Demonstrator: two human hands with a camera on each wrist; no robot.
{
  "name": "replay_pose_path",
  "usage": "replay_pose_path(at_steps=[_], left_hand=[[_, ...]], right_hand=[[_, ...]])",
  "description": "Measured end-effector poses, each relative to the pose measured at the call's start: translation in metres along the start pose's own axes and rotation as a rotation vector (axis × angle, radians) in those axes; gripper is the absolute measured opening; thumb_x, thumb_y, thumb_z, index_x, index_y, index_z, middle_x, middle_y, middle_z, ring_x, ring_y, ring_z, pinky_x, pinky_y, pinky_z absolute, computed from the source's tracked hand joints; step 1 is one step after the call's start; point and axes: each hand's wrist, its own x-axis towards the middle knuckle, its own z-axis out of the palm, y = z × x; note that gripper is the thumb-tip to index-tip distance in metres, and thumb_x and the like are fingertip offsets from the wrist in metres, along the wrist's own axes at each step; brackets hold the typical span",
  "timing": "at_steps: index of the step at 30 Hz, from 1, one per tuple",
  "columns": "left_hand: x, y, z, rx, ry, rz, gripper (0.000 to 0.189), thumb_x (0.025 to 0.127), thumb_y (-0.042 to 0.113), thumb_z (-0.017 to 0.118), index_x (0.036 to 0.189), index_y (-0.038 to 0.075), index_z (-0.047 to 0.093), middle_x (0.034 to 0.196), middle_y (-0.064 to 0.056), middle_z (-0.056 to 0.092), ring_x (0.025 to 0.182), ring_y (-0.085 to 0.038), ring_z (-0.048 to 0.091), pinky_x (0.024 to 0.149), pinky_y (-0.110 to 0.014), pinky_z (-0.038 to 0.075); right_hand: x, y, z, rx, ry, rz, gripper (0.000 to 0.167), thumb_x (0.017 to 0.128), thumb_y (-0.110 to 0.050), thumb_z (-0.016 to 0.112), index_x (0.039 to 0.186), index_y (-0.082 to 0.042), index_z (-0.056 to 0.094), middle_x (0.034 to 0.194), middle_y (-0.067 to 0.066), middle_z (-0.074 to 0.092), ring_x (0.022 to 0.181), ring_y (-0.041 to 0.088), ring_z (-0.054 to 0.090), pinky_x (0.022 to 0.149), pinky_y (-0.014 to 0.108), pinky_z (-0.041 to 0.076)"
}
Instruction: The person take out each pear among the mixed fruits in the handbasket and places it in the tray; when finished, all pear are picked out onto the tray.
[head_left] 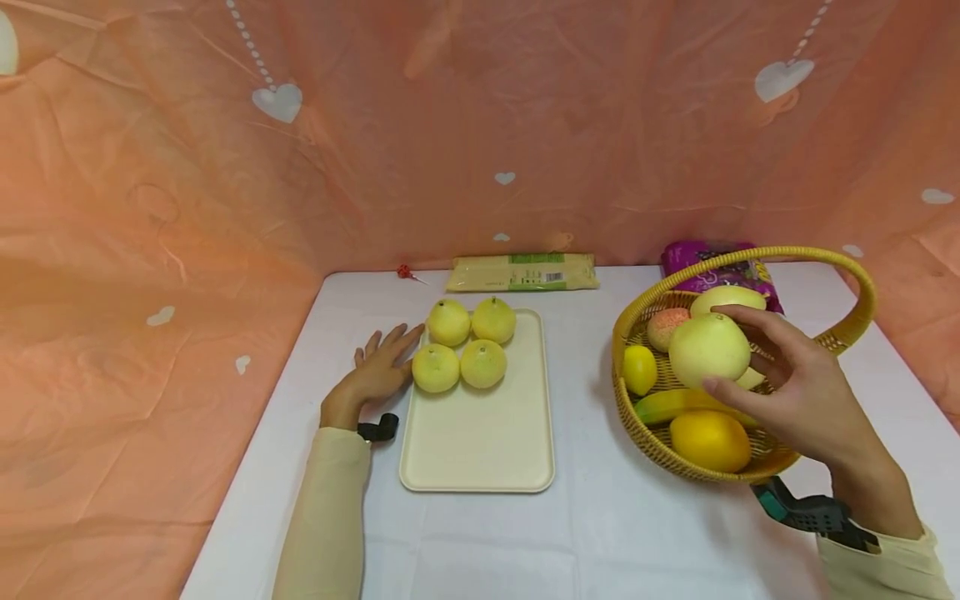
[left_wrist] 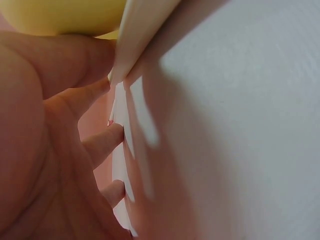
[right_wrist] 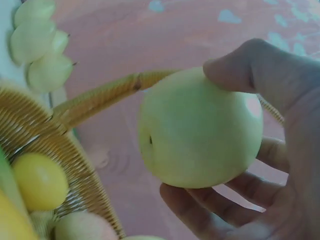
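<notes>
My right hand (head_left: 806, 392) grips a round pale yellow-green fruit (head_left: 708, 350) above a yellow wicker basket (head_left: 656, 454), thumb on one side and fingers on the other. In the right wrist view, a small dark dimple marks one end of that fruit (right_wrist: 200, 130). My left hand (head_left: 381, 367) lies at the left edge of a cream tray (head_left: 480, 446), fingers spread. Its thumb (left_wrist: 85, 62) comes right up to the tray's rim in the left wrist view. Several round yellow fruits (head_left: 483, 364) sit together in the far part of the tray.
Inside the basket are a banana (head_left: 667, 406), an orange-yellow mango (head_left: 710, 440), a lemon (head_left: 640, 370), a reddish fruit (head_left: 666, 327) and other pale fruit. Its tall handle (head_left: 862, 292) arches over. Behind lie a beige packet (head_left: 522, 272), a purple bag (head_left: 686, 257) and a red lollipop (head_left: 405, 272).
</notes>
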Motion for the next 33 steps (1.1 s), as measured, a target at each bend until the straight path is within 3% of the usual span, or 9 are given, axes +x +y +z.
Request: replay_pose_path(at_steps=[6,12,21,27,33], left_hand=[[0.000,0.002,-0.003,0.007,0.001,-0.001,0.069,0.112,0.030,0.047,0.177,0.027,0.024,0.185,-0.017,0.006,0.168,-0.053,-0.013,0.126,-0.079,-0.015],[0.000,0.003,-0.003,0.002,-0.004,-0.006,0.068,0.113,0.032,0.047,0.177,0.027,0.024,0.185,-0.017,0.007,0.168,-0.053,-0.013,0.126,-0.079,-0.015],[0.000,0.002,-0.002,-0.005,-0.010,-0.006,0.067,0.114,0.036,0.046,0.176,0.027,0.025,0.185,-0.017,0.007,0.167,-0.054,-0.013,0.125,-0.080,-0.016],[-0.001,0.001,-0.002,-0.011,-0.007,0.005,0.067,0.114,0.036,0.047,0.176,0.027,0.025,0.185,-0.017,0.008,0.167,-0.055,-0.012,0.125,-0.081,-0.015],[-0.002,0.003,-0.002,-0.013,-0.011,0.001,0.067,0.114,0.034,0.047,0.176,0.026,0.025,0.185,-0.017,0.008,0.168,-0.053,-0.013,0.125,-0.080,-0.015]], right_hand=[[0.003,-0.026,0.002,0.104,-0.070,-0.074,0.089,0.078,0.022,0.085,0.158,-0.004,0.055,0.150,0.005,0.060,0.126,0.000,0.069,0.100,0.011,0.053],[0.016,-0.042,0.020,0.170,-0.173,-0.155,0.088,0.077,0.020,0.088,0.156,-0.004,0.057,0.150,0.010,0.062,0.126,0.010,0.070,0.106,0.016,0.054],[0.036,-0.054,0.063,0.274,-0.303,-0.194,0.081,0.078,0.012,0.091,0.149,-0.011,0.059,0.148,0.007,0.063,0.126,0.017,0.071,0.104,0.024,0.059],[0.046,-0.060,0.092,0.310,-0.364,-0.216,0.080,0.079,0.004,0.094,0.148,-0.015,0.059,0.149,0.001,0.063,0.135,0.018,0.065,0.111,0.028,0.057],[0.054,-0.064,0.124,0.374,-0.428,-0.214,0.080,0.082,-0.002,0.094,0.153,-0.015,0.060,0.154,0.004,0.061,0.140,0.023,0.061,0.115,0.033,0.055]])
